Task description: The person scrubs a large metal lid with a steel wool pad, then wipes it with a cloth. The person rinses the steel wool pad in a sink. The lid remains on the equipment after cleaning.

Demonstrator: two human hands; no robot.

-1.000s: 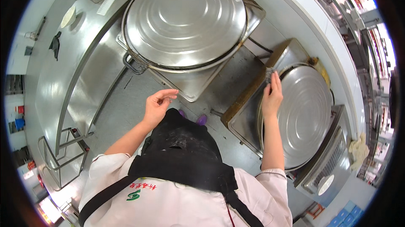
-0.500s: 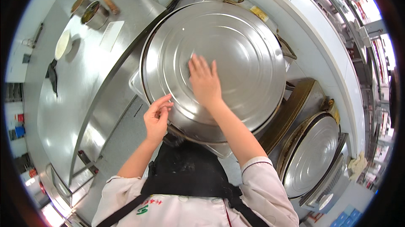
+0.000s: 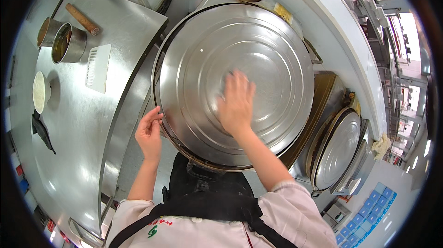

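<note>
A large round steel lid [image 3: 272,123] with pressed rings covers a wide round pan in front of me. My right hand [image 3: 236,103] is over the lid's middle, palm down with its fingers stretched out and slightly blurred. Something small and dark shows by its fingertips, too unclear to name. At the lid's lower left rim is my left hand [image 3: 150,132], its fingers loosely bent, the thumb apart and nothing visible in it. I cannot tell whether its fingertips touch the rim.
On the steel table [image 3: 69,123] at left stand a metal pot [image 3: 69,44], a wooden rolling pin [image 3: 82,19], a slotted white scraper [image 3: 98,68], a pale bowl [image 3: 40,92] and a black cloth-like thing [image 3: 43,132]. A second lidded pan [image 3: 339,149] is at right.
My right hand has shifted slightly right and nearer to me on the lid. My left hand has moved left, out to the rim. The view has turned and shifted as well.
</note>
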